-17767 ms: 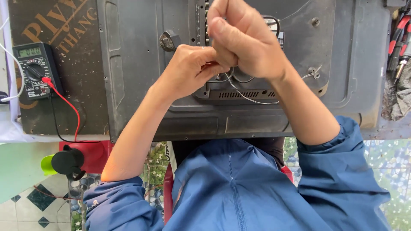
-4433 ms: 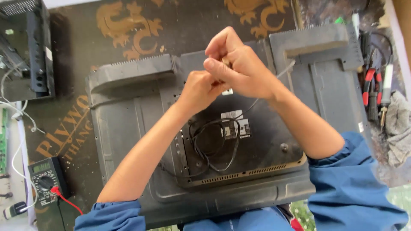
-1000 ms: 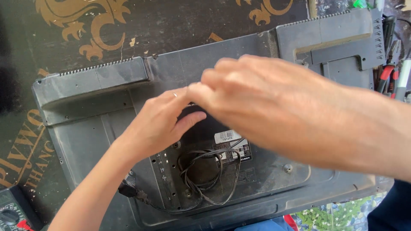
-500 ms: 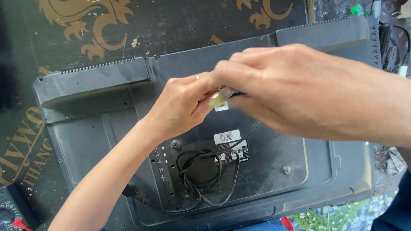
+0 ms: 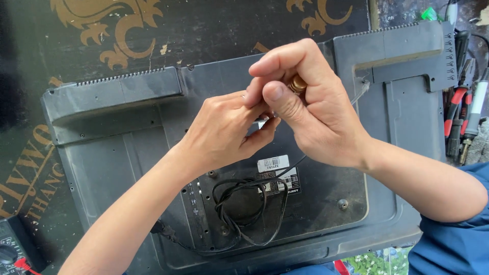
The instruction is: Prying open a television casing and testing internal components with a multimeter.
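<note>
My right hand hovers above a dark grey television back cover and pinches a small brass-coloured roll between thumb and fingers. My left hand meets it from the left, its fingertips closed against the right hand's; what they pinch is hidden. A thin clear strand trails off to the right from the hands. Below them a coiled black cable lies on the cover beside white labels.
The cover lies on a black board with gold ornament. Red-handled tools and a soldering iron sit at the right edge. A multimeter with a red lead is at the bottom left. Blue sleeve at bottom right.
Both hands have risen and drawn together over the cover's upper middle. The right hand has turned, so the brass-coloured roll now shows between its fingers.
</note>
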